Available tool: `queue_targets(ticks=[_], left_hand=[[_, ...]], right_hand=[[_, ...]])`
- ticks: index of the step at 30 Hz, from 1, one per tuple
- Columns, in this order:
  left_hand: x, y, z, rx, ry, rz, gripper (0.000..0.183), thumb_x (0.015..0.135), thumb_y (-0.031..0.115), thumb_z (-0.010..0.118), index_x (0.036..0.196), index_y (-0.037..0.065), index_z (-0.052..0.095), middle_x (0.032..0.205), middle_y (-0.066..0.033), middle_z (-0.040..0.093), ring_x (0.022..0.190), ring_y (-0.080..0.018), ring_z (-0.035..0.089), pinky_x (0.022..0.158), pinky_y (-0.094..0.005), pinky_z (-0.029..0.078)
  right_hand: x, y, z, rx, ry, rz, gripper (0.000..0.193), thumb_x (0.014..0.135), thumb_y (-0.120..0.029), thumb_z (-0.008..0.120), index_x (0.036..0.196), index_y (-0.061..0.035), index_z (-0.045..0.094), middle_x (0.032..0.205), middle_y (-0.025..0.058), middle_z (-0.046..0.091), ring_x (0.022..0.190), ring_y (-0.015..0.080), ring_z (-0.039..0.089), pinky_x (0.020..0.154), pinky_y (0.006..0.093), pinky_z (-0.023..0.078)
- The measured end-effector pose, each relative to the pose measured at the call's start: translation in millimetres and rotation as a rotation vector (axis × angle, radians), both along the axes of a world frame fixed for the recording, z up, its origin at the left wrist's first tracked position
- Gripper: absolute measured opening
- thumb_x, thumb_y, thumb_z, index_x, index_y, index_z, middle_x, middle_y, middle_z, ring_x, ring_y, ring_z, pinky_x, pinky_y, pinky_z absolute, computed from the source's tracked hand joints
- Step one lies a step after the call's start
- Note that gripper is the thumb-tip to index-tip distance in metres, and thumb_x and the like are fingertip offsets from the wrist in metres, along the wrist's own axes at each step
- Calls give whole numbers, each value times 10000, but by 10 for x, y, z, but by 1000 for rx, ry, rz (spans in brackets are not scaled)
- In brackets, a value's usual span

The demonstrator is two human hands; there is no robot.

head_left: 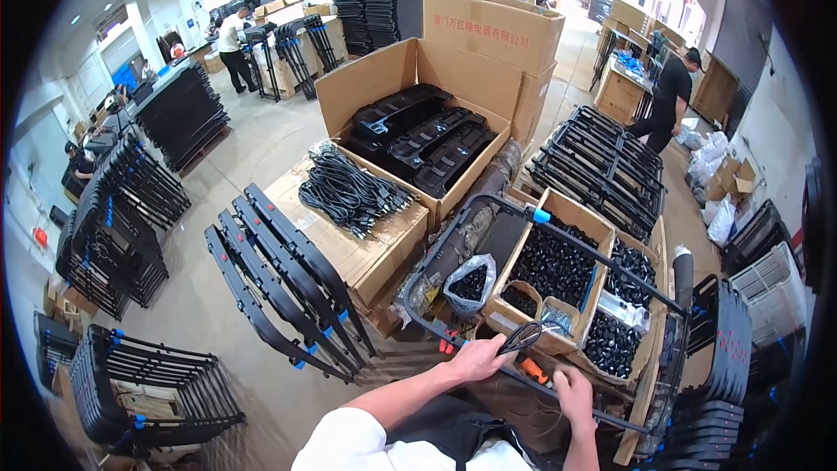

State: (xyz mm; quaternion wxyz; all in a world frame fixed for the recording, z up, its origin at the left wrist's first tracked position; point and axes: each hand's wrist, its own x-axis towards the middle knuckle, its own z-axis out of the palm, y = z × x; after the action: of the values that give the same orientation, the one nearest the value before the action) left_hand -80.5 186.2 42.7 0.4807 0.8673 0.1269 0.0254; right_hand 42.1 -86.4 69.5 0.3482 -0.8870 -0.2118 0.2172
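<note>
My left hand (478, 360) is closed on a looped black cable (520, 337), which sticks up beyond the fingers. My right hand (573, 392) is held a little apart to the right, its fingers curled; what they hold, if anything, is too small to make out. Thin wire strands (547, 423) hang below it. Between the hands lies an orange-handled tool (534, 372). Both hands are at the near side of a black tubular frame (593, 250) resting across the bench, with a blue clip (541, 216) on its far part and red clips (448, 342) at its near left.
Past the frame stand wooden bins (571, 201) of small black parts and a plastic bag (471, 283) of more. A heap of black cables (349, 190) lies on a carton to the left. Curved black frames (288, 270) stand beside it. A person (671, 96) walks at the right.
</note>
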Motion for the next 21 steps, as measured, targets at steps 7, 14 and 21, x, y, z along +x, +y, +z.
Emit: queue_targets(ticks=[7, 14, 21], left_hand=[[-247, -522, -146, -182, 59, 46, 344, 1056, 375, 603, 1107, 37, 566, 961, -242, 688, 921, -459, 681, 793, -526, 527], [-545, -605, -201, -706, 120, 92, 352, 1119, 413, 505, 1016, 78, 527, 787, -22, 561, 650, -129, 560, 599, -327, 485], [-395, -296, -81, -689, 68, 11, 399, 1134, 425, 461, 929, 87, 510, 705, 14, 491, 573, -106, 500, 528, -298, 446]], right_hand=[[128, 770, 26, 613, 410, 8, 374, 1117, -262, 499, 1317, 9, 662, 1117, 98, 747, 886, 114, 665, 758, 266, 516], [77, 1220, -187, 747, 575, 93, 358, 1129, -297, 515, 1230, 3, 681, 1055, 109, 763, 911, 157, 699, 854, 308, 558], [174, 1494, -246, 873, 704, -100, 323, 1121, -292, 538, 989, -41, 692, 915, 86, 737, 841, 173, 673, 810, 332, 537]])
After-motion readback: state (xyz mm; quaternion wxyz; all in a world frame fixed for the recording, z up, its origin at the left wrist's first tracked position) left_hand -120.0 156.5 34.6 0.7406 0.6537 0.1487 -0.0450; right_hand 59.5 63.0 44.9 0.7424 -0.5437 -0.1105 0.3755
